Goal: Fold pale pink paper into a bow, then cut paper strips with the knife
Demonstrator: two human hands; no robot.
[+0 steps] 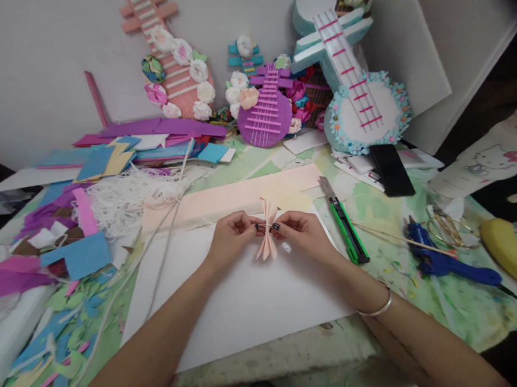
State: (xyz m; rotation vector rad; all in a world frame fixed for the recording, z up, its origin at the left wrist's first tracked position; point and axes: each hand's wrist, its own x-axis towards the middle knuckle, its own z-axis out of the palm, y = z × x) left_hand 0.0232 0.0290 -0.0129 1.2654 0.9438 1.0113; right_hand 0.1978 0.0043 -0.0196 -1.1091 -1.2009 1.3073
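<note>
Over a white sheet, a small peach pleated paper bow stands between my two hands, its folds fanned out above and below a pinched middle. A thin strand, perhaps string or wire, runs across that middle. My left hand pinches at the bow's left side, fingers closed. My right hand pinches at its right side, thumb pressed near the strand. The curled fingers partly hide what each fingertip grips. Behind the hands lies a long strip of peach crepe paper, with a pale yellow piece on it.
A green utility knife, its blade extended, lies right of the sheet. Farther right are a blue glue gun, a banana and a phone. White shredded paper and scraps fill the left; decorated paper instruments stand behind.
</note>
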